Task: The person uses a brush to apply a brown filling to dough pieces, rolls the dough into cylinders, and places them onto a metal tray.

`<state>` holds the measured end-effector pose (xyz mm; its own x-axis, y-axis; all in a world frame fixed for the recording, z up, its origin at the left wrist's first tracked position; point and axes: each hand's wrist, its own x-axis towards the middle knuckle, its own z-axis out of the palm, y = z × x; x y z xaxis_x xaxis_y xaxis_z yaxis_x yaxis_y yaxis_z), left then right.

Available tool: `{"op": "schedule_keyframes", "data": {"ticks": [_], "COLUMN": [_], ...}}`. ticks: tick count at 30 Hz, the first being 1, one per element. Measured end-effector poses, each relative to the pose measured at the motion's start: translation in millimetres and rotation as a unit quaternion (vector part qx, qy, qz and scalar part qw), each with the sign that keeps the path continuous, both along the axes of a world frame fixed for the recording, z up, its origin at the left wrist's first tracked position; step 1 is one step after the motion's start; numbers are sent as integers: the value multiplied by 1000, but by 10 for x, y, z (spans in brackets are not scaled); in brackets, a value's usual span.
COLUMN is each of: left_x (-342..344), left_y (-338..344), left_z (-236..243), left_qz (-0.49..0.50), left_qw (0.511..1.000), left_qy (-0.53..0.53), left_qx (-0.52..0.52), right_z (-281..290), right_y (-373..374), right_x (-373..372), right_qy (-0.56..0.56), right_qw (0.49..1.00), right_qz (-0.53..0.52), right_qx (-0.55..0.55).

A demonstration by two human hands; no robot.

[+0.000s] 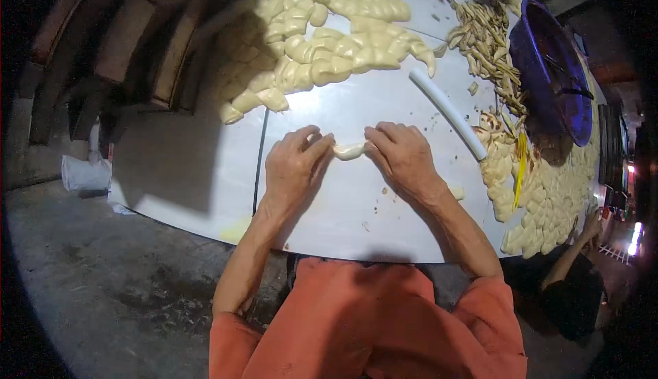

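White table (329, 225), pretty dim around it, with a small pale dough piece (350, 151) on it, in from the near edge. Left hand (296, 165) has its fingertips bunched, pinching one end, and the right hand (406, 158) pinches the other. White rod (449, 116) lies slanted beyond the right hand. Loads of dough lumps (329, 60) cluster toward the far edge, plus a big purple basin (528, 60) over toward the right edge.
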<state>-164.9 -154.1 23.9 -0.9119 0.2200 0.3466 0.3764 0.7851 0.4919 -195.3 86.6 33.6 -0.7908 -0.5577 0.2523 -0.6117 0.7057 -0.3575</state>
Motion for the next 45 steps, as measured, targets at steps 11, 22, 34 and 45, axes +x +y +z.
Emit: {"op": "schedule_keyframes", "data": {"ticks": [11, 22, 34, 45], "left_x": [-156, -166, -88, 96], "left_y": [-140, 57, 1366, 1457], "left_z": [5, 370, 119, 183], "left_qz": [-38, -55, -216, -204], "left_qw": [999, 978, 967, 972], "left_qy": [-17, -198, -67, -115], "left_qx": [-17, -28, 117, 19], "right_z": [33, 446, 532, 226], "right_y": [-46, 235, 1618, 1787], "right_x": [-109, -207, 496, 713], "right_qy": [-49, -268, -283, -172], "right_qw": [998, 954, 941, 976], "right_qz": [-21, -15, -168, -123], "right_qx": [-44, -131, -79, -59]}}
